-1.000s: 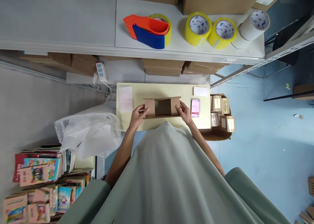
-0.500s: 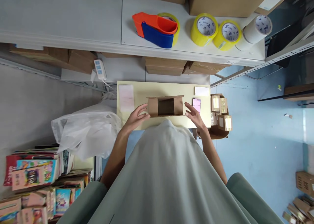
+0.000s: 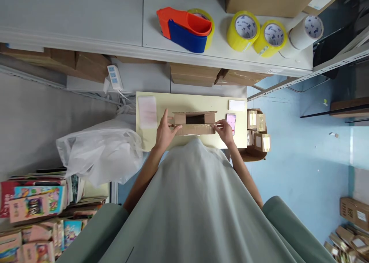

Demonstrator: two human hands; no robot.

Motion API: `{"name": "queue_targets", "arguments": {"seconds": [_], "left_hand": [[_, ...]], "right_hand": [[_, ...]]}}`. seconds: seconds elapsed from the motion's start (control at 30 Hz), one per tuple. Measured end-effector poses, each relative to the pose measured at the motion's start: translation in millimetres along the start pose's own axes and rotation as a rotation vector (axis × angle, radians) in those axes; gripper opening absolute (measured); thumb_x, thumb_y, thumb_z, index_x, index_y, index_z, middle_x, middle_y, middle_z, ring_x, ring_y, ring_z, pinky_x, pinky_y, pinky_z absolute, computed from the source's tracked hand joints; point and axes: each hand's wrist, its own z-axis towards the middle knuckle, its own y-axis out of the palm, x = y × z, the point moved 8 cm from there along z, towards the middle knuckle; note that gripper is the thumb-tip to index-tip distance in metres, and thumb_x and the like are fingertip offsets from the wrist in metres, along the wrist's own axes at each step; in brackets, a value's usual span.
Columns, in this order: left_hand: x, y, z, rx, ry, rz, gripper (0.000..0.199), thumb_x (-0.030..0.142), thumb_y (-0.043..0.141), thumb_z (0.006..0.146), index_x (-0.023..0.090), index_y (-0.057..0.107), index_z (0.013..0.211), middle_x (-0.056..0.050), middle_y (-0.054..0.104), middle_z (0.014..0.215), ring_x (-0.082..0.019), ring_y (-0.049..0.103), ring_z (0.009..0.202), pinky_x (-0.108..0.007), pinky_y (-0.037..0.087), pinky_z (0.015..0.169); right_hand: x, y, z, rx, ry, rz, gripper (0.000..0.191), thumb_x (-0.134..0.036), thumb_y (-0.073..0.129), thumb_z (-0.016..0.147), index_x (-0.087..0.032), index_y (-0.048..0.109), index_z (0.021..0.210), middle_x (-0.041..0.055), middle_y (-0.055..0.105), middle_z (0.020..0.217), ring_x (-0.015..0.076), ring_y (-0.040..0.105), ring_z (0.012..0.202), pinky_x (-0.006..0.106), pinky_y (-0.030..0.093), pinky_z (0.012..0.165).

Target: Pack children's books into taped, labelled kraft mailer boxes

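A small brown cardboard box (image 3: 195, 129) sits on the pale yellow tabletop (image 3: 161, 100). Its near flap is folded partly across the top, and a dark opening shows behind it. My left hand (image 3: 165, 131) is at the box's left end, fingers spread, the thumb touching the flap's left corner. At the flap's right corner, my right hand (image 3: 225, 132) has its thumb and fingers closed on the cardboard edge. A phone (image 3: 231, 121) with a lit pink screen lies just beyond my right hand.
A pale sheet (image 3: 147, 112) and a white box (image 3: 236, 105) lie on the tabletop. The shelf above holds an orange-and-blue tape dispenser (image 3: 184, 29) and yellow tape rolls (image 3: 243, 30). A plastic bag (image 3: 100, 151) hangs left; a carton of small boxes (image 3: 256, 154) stands right.
The box's near flap has come up and over part of the opening. Both hands have moved in from beside the box to touch the flap's corners.
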Motion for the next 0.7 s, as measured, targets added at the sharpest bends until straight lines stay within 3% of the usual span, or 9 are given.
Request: {"name": "queue_targets", "arguments": {"seconds": [0.13, 0.23, 0.33, 0.47, 0.7], "left_hand": [[17, 0.1, 1, -0.018, 0.133, 0.064, 0.068, 0.043, 0.091, 0.093, 0.028, 0.065, 0.155, -0.014, 0.065, 0.149, -0.033, 0.075, 0.121, -0.047, 0.056, 0.117], [17, -0.5, 1, -0.036, 0.165, 0.086, 0.041, 0.044, 0.088, 0.095, 0.027, 0.077, 0.131, -0.013, 0.067, 0.145, -0.035, 0.073, 0.128, -0.050, 0.054, 0.122], [11, 0.5, -1, -0.042, 0.156, 0.073, 0.031, 0.047, 0.086, 0.096, 0.028, 0.082, 0.120, -0.012, 0.072, 0.141, -0.035, 0.070, 0.137, -0.051, 0.053, 0.126], [9, 0.5, -7, 0.011, 0.140, 0.031, 0.032, 0.047, 0.083, 0.098, 0.027, 0.083, 0.123, -0.011, 0.075, 0.139, -0.032, 0.071, 0.136, -0.049, 0.055, 0.125], [7, 1.9, -6, 0.127, 0.136, 0.038, 0.027, 0.043, 0.084, 0.097, 0.025, 0.084, 0.117, -0.010, 0.077, 0.132, -0.028, 0.076, 0.126, -0.044, 0.067, 0.108]], "right_hand": [[-12, 1, -2, -0.034, -0.067, -0.008, 0.086, -0.083, 0.083, 0.084, -0.028, 0.064, 0.147, 0.0149, 0.079, 0.127, 0.0349, 0.080, 0.103, 0.055, 0.071, 0.090], [-22, 1, -7, -0.054, -0.120, 0.007, 0.085, -0.079, 0.080, 0.089, -0.033, 0.060, 0.158, 0.0137, 0.075, 0.141, 0.0343, 0.078, 0.112, 0.055, 0.071, 0.095], [-28, 1, -11, -0.054, -0.164, 0.008, 0.070, -0.079, 0.076, 0.094, -0.034, 0.072, 0.146, 0.0126, 0.073, 0.145, 0.0336, 0.077, 0.116, 0.054, 0.071, 0.099], [-32, 1, -12, -0.041, -0.174, 0.015, 0.061, -0.081, 0.070, 0.098, -0.032, 0.081, 0.133, 0.0124, 0.075, 0.142, 0.0333, 0.080, 0.114, 0.053, 0.071, 0.099], [-31, -1, -8, -0.001, -0.209, 0.001, 0.057, -0.080, 0.073, 0.097, -0.029, 0.088, 0.118, 0.0106, 0.080, 0.128, 0.0293, 0.082, 0.109, 0.048, 0.073, 0.096]]}}
